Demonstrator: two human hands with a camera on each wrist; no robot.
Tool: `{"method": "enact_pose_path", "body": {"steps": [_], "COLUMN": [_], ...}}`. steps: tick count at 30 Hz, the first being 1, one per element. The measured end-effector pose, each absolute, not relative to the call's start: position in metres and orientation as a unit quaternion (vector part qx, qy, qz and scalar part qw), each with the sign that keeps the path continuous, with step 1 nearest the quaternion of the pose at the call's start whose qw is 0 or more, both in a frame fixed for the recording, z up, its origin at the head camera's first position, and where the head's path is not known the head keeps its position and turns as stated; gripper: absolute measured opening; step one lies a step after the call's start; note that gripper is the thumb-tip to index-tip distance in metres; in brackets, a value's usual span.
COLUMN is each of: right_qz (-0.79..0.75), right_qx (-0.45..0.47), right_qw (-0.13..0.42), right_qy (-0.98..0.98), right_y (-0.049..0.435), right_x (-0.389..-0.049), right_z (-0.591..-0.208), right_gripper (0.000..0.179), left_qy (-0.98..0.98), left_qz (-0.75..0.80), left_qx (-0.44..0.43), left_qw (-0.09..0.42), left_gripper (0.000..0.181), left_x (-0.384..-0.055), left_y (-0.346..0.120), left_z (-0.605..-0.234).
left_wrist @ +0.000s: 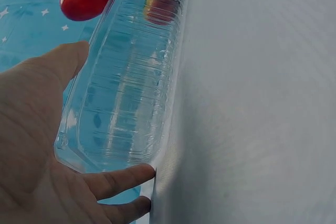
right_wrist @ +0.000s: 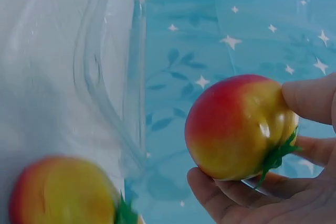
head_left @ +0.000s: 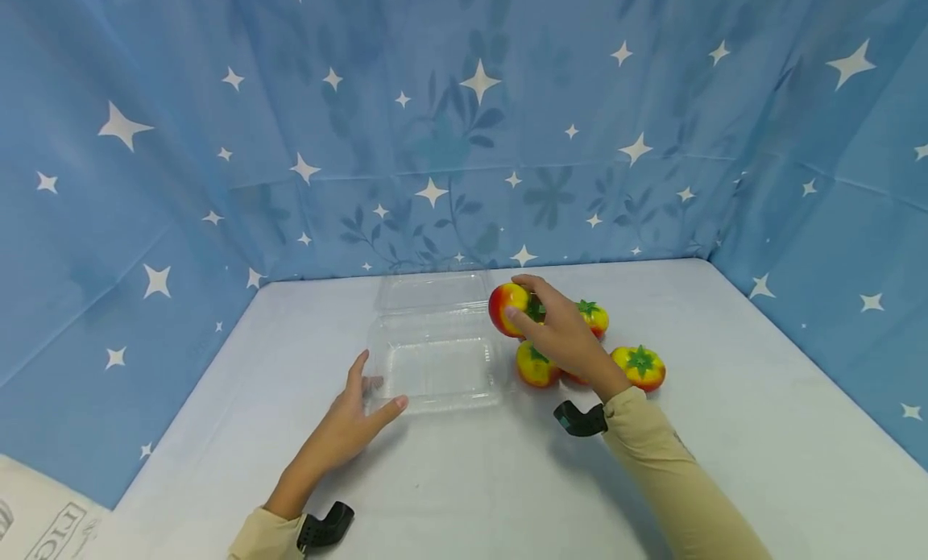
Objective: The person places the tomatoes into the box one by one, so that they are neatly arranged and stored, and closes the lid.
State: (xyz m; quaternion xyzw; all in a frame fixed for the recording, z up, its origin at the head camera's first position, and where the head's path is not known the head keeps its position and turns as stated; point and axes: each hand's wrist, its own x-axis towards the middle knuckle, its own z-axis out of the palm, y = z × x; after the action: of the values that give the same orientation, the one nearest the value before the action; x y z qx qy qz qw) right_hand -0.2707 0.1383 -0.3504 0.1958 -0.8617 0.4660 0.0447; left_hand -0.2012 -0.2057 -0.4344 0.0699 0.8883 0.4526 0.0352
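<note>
My right hand (head_left: 565, 326) grips a red and yellow toy tomato (head_left: 507, 310) with a green leafy top. It holds the tomato above the right edge of a clear plastic box (head_left: 442, 367), whose hinged lid (head_left: 435, 292) lies back behind it. In the right wrist view the thumb and fingers curl round the tomato (right_wrist: 236, 129). My left hand (head_left: 348, 423) is at the box's left end with fingers and thumb spread. The left wrist view shows the thumb along one side of the box (left_wrist: 121, 87) and fingertips near its lower end.
Several more toy tomatoes lie right of the box, one (head_left: 537, 365) close to its edge and another (head_left: 640, 367) farther right. A white cloth covers the table (head_left: 449, 479). Blue star-patterned curtains (head_left: 435, 141) close off the back and sides. Printed pale material (head_left: 43, 512) shows at lower left.
</note>
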Motion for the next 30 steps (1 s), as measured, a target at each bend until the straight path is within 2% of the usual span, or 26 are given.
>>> {"method": "enact_pose_path", "body": {"steps": [10,20,30], "right_qz": [0.478,0.487,0.486], "right_qx": [0.28,0.278,0.243], "right_qw": [0.024,-0.02,-0.012], "right_qy": [-0.832,-0.828,-0.839], "right_y": [0.08,0.013,-0.017], "right_x": [-0.277,-0.283,-0.289], "right_z": [-0.359,-0.372,-0.392], "right_gripper": [0.051,0.047,0.044], "left_qy": [0.89,0.887,0.885], "left_qz": [0.45,0.457,0.461], "left_qx": [0.062,0.06,0.057], "left_qw": [0.033,0.023,0.022], "left_gripper": [0.109,0.11,0.11], "left_x": [-0.201,-0.203,-0.204], "left_y": [-0.209,-0.209,-0.207], "left_z": [-0.434,-0.438,-0.439]}}
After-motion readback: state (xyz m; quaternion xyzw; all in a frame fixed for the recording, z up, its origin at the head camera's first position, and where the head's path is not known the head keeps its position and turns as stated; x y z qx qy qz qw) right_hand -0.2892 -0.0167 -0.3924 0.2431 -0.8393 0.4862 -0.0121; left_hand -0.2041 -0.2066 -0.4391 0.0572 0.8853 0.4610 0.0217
